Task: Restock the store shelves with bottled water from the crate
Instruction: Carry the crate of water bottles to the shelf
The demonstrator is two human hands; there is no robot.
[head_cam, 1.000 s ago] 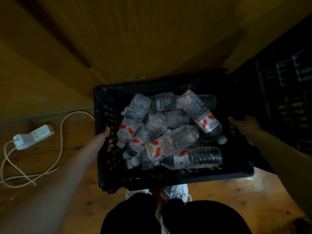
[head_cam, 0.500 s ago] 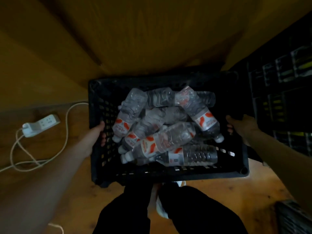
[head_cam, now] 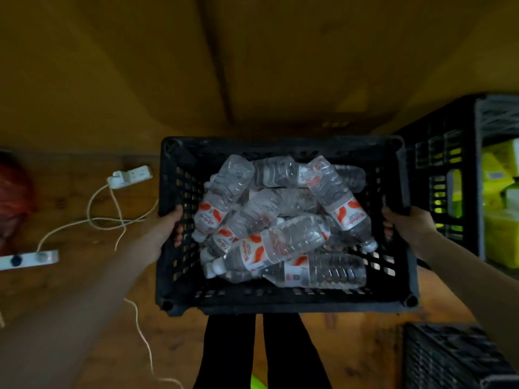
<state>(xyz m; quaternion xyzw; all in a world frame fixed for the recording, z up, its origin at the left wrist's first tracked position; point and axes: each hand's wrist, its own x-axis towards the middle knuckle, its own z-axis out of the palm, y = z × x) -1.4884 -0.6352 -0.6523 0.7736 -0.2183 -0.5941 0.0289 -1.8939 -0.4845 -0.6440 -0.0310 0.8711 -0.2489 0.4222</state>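
A black plastic crate (head_cam: 283, 300) is held up in front of me, above my legs. Several clear water bottles (head_cam: 275, 242) with white and orange labels lie piled inside it. My left hand (head_cam: 168, 223) grips the crate's left wall, fingers curled through the slots. My right hand (head_cam: 404, 223) grips the right wall the same way. No store shelf can be made out in the dim view.
A wooden floor lies below. White power strips (head_cam: 130, 175) and loose cords (head_cam: 112, 217) trail on the left. A tall black crate (head_cam: 441, 175) stands at the right, another black crate (head_cam: 455, 357) at lower right. A yellowish wooden wall (head_cam: 252, 66) rises ahead.
The crate has been lifted higher off the floor, both hands keeping their grip. The view has shifted, bringing a second power strip and the lower right crate into sight.
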